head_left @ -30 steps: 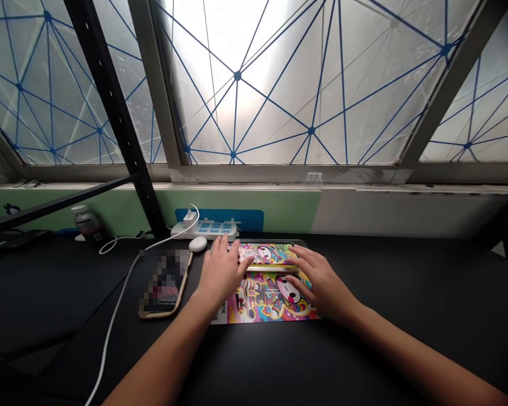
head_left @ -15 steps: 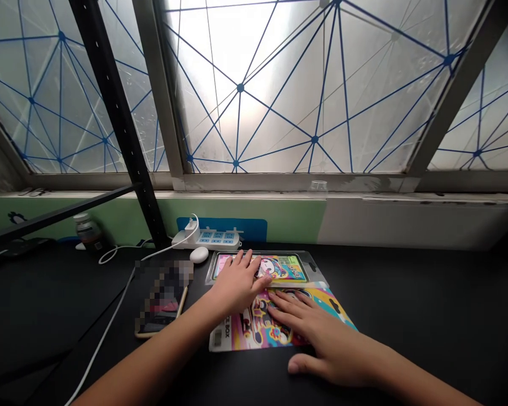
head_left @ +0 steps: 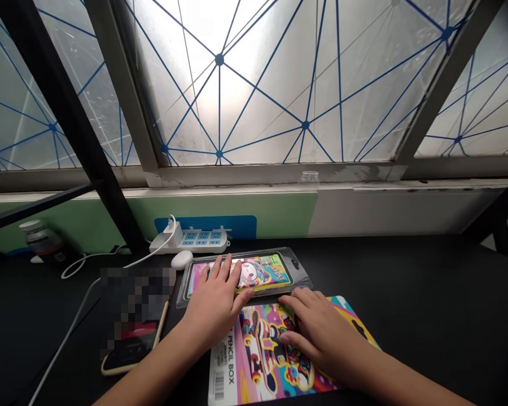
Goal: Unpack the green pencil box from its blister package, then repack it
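My left hand (head_left: 220, 301) lies with spread fingers on a clear plastic blister pack (head_left: 298, 276). Inside the pack is a colourful pencil box (head_left: 275, 270) with a cartoon face, partly hidden by my fingers. Nearer to me, a bright printed backing card (head_left: 254, 361) marked "PENCIL BOX" lies flat on the black desk. On its upper right part rests my right hand (head_left: 322, 330), its fingers slightly bent near the card's far edge and the thumb apart on the print. A narrow gap shows between pack and card.
A phone (head_left: 131, 358) with a light rim, partly blurred out, lies left of my left forearm. Behind it are a round white object (head_left: 182, 260), a white power strip (head_left: 203, 241) with a cable, and a dark bottle (head_left: 44, 242). A black metal post (head_left: 68, 124) rises at the left.
The backing card has slid towards me and apart from the blister pack, with my right hand on it. My left hand stays on the pack. The camera view has shifted.
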### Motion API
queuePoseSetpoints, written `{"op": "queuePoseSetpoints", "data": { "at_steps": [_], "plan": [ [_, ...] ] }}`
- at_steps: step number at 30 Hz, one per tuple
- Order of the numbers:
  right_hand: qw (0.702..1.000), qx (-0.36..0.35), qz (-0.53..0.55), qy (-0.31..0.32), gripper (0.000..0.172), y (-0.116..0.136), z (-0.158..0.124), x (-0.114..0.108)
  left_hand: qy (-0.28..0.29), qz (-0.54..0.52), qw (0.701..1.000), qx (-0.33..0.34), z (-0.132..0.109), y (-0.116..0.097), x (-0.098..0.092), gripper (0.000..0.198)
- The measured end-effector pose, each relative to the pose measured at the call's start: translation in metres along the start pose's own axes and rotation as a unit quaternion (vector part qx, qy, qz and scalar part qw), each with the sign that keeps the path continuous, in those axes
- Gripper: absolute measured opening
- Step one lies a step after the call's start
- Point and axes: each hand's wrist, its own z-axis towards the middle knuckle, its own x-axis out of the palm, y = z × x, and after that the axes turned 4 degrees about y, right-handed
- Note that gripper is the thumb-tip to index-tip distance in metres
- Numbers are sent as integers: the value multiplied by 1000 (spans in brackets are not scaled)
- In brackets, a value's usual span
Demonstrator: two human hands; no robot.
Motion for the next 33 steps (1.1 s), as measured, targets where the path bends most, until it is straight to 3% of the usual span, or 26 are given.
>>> {"op": "queuePoseSetpoints", "data": {
  "at_steps": [5, 14, 17, 20, 26, 29, 33],
  "plan": [
    [999, 22, -27, -35, 30, 5, 0, 3, -3, 19, 1000, 0, 3, 0, 2, 72],
    [996, 62, 48, -30, 29, 4, -6, -6, 18, -5, 1000, 0, 7, -1, -4, 71],
    [996, 81, 48, -7, 30, -14, -11, -21, 32, -40, 999, 1, 5, 3, -8, 69],
    [994, 98, 48, 5, 39, -48, -9, -39, 38, -60, 997, 6, 1, 6, -12, 65],
    [981, 175, 78, 37, 54, -113, 1, -58, 3, -18, 999, 45, -9, -2, -12, 51],
    [983, 167, 71, 24, 50, -117, 0, -57, -10, 8, 999, 51, -13, -8, -8, 49],
    [988, 121, 86, -47, 42, -96, 2, -48, -8, 7, 999, 50, -15, -10, -6, 49]
  ]
}}
